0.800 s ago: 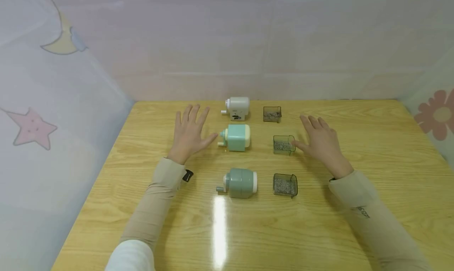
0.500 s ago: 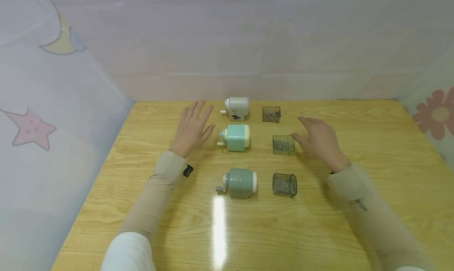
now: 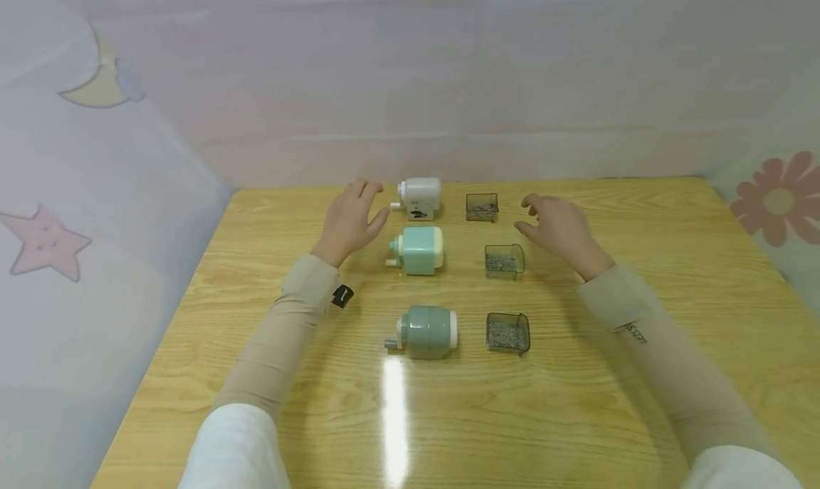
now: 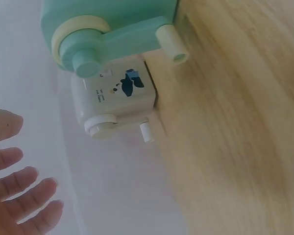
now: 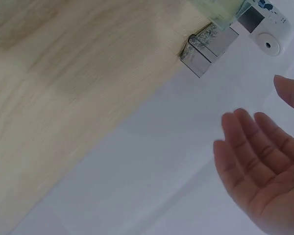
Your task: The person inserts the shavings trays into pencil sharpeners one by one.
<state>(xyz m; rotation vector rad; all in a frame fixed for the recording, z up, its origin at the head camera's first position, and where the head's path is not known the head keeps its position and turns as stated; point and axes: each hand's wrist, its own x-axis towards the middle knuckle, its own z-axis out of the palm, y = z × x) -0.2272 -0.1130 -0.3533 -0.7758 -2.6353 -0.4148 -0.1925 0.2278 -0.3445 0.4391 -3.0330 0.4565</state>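
Observation:
Three crank pencil sharpeners stand in a column on the wooden table: a white one [image 3: 423,197] at the back, a mint one [image 3: 421,250] in the middle and a grey-green one [image 3: 428,332] in front. To their right lie three clear shavings drawers: back [image 3: 482,208], middle [image 3: 503,261] and front [image 3: 508,332], each with dark shavings. My left hand [image 3: 349,220] is held with relaxed fingers left of the white and mint sharpeners, holding nothing. My right hand [image 3: 561,231], its fingers loosely bent, hovers right of the back and middle drawers and holds nothing.
The wooden table [image 3: 551,418] ends at a pale cloth backdrop [image 3: 359,69] behind the sharpeners. Cloth walls with a pink star [image 3: 46,241] and a red flower [image 3: 777,198] stand at the sides. A small black tag [image 3: 342,295] hangs by the left cuff.
Both hands have moved farther back along the table, the left toward the white sharpener and the right toward the back drawer. Their fingers have bent a little. The sharpeners and drawers have stayed put.

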